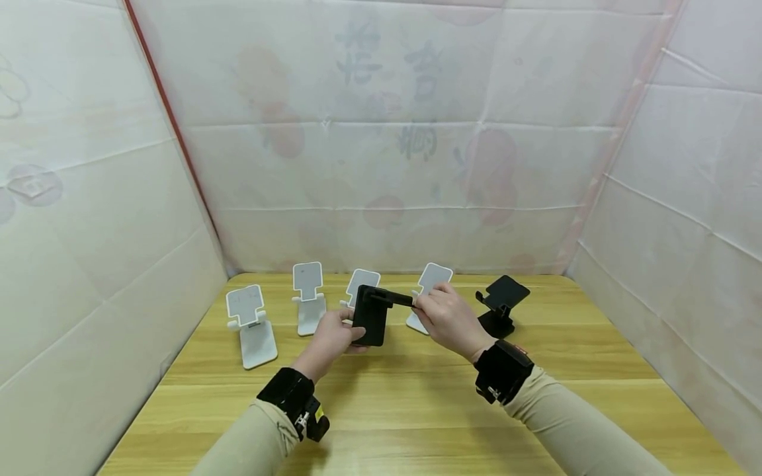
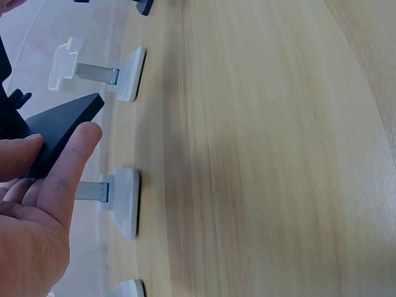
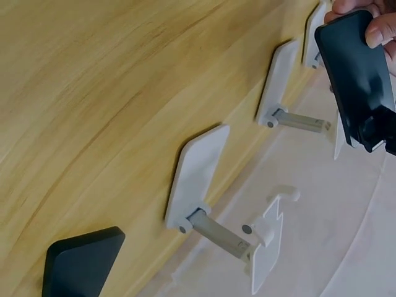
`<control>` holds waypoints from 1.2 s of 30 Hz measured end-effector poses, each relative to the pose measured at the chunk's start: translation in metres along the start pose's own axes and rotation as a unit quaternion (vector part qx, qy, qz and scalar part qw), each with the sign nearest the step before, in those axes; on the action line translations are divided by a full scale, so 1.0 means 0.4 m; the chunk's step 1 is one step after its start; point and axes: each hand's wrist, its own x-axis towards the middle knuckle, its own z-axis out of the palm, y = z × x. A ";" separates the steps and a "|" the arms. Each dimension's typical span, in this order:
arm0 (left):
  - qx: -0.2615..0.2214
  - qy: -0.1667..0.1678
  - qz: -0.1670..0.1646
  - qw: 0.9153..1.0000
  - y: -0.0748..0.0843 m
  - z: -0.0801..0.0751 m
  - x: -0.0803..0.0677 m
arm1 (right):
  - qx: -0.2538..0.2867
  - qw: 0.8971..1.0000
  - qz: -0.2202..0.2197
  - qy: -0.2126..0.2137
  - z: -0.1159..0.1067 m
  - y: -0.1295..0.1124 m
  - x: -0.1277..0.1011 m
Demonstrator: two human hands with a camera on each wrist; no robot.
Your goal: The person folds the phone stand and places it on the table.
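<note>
A black phone stand (image 1: pixel 370 316) is held above the wooden table (image 1: pixel 417 396) between both hands. My left hand (image 1: pixel 335 338) grips its lower plate from the left, thumb on the front face. My right hand (image 1: pixel 445 316) pinches the upper arm of the stand at its right end. In the left wrist view the black plate (image 2: pixel 62 129) lies between my thumb and fingers (image 2: pixel 68 170). The right wrist view shows the same plate (image 3: pixel 359 74) at top right, with fingertips (image 3: pixel 380 28) on its edge.
Several white phone stands (image 1: pixel 253 325) (image 1: pixel 309 299) (image 1: pixel 361 283) (image 1: pixel 431 279) stand in a row along the back of the table. A second black stand (image 1: pixel 502 304) stands at the back right. White sheeting walls close in the table on three sides.
</note>
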 end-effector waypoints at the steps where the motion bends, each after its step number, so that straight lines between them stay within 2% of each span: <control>1: -0.002 -0.001 -0.002 1.000 -0.001 0.000 0.001 | 0.000 1.000 -0.002 -0.001 0.001 -0.001 -0.001; 9: -0.006 -0.007 -0.002 1.000 0.007 0.003 -0.003 | -0.023 0.999 -0.024 -0.012 0.007 -0.009 -0.006; 26: -0.017 -0.015 0.001 1.000 0.010 0.009 -0.010 | -0.023 0.998 -0.050 -0.019 0.017 -0.018 -0.020; 36: -0.029 -0.016 0.010 0.999 0.010 0.018 -0.010 | -0.061 0.994 -0.082 -0.032 0.024 -0.025 -0.026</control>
